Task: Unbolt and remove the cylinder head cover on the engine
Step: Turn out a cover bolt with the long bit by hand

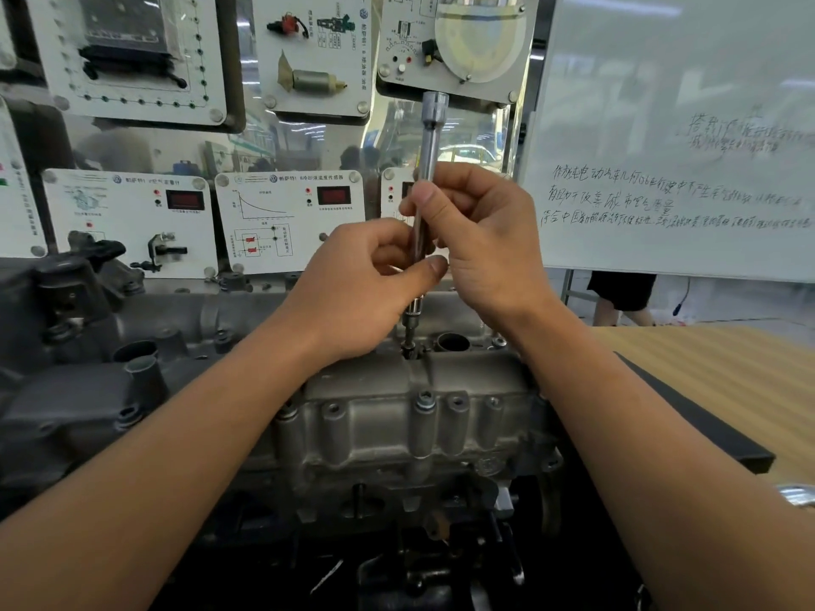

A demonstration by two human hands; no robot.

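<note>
Upright over the engine: a long chrome extension bar (427,160), wider end at top, lower end down in a recess at the far edge of the cylinder head cover (388,416). Pinched high on the shaft by thumb and curled fingers of the right hand (480,244); pinched lower, just to the left, by thumb and fingers of the left hand (366,275). Cover below both grips and nearer, apart from either hand, seated on the engine. On its near flange, a bolt (425,401) in place. Far behind, training panels (132,218); to the right, a whiteboard (679,178) and a wooden table (705,368).
</note>
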